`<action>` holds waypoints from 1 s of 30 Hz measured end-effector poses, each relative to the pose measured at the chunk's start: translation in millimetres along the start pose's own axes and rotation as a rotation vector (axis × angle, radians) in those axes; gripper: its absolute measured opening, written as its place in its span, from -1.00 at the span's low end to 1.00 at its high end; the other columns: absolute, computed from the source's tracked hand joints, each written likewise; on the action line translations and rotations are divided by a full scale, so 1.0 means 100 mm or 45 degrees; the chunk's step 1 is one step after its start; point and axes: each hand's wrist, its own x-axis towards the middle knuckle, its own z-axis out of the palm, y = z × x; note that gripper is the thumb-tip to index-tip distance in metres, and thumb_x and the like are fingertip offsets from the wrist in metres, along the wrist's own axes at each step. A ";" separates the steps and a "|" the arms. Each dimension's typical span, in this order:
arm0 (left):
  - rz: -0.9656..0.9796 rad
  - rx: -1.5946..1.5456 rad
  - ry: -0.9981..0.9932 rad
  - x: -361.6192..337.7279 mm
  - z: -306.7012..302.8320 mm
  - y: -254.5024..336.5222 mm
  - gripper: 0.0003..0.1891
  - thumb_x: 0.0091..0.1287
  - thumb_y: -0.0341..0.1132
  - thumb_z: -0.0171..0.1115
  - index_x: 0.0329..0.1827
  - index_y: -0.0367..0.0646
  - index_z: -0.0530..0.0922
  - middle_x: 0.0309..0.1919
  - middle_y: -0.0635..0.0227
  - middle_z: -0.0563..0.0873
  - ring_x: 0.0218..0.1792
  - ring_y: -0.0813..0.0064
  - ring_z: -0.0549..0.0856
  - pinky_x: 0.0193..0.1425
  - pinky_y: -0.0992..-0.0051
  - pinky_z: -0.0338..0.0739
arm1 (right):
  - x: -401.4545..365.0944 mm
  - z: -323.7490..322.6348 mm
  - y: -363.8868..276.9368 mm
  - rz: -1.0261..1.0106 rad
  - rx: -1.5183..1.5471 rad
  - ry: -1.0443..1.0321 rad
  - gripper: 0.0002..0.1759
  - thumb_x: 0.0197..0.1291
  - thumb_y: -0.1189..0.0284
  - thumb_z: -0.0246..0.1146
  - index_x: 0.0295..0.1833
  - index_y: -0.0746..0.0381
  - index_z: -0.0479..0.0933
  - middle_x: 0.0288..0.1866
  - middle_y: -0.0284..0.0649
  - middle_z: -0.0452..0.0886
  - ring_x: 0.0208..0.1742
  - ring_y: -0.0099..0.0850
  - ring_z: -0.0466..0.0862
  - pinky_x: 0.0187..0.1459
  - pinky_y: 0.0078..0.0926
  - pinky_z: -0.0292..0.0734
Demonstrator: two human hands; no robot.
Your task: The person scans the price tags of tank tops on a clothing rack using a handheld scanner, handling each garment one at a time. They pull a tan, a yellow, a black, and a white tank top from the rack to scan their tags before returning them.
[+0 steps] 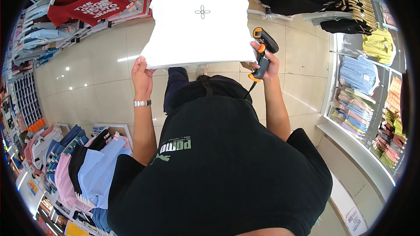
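Head view: holding white top (199, 35) spread ahead of black shirt (236, 157), above tiled floor (94, 76); left hand (142, 76), grip clamped on one hem corner; right hand (270, 64), grip closed around black-and-orange scanner (263, 61), fingers at opposite hem corner. Hanging beyond at upper left, red garment (94, 0).
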 end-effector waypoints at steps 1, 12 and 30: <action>-0.010 -0.015 -0.030 0.00 -0.01 0.00 -0.67 0.63 -0.19 0.01 0.19 -0.29 0.50 0.10 0.21 0.69 0.09 0.42 0.69 0.23 0.30 0.61 | 0.01 0.03 0.01 0.024 0.002 -0.019 -0.34 0.30 0.40 0.18 0.50 0.17 0.21 0.38 0.05 0.54 -0.02 -0.30 0.66 -0.31 -0.37 0.62; -0.084 -0.307 -0.104 -0.01 0.01 -0.02 -0.82 0.59 -0.24 0.10 0.07 -0.15 0.46 0.12 0.24 0.65 0.21 0.37 0.60 0.35 0.19 0.50 | 0.01 0.20 -0.05 0.112 -0.482 0.165 -0.36 0.20 0.56 0.23 0.44 0.26 0.34 0.27 0.08 0.60 -0.05 -0.31 0.66 -0.26 -0.28 0.70; -0.109 -0.321 -0.105 0.09 -0.12 -0.16 -0.81 0.59 -0.36 0.06 0.14 -0.24 0.44 0.16 0.13 0.64 0.20 0.32 0.66 0.32 0.28 0.58 | -0.01 0.12 -0.04 0.093 -0.429 0.187 -0.30 0.20 0.56 0.24 0.49 0.28 0.26 0.28 0.07 0.59 0.00 -0.24 0.70 -0.21 -0.18 0.78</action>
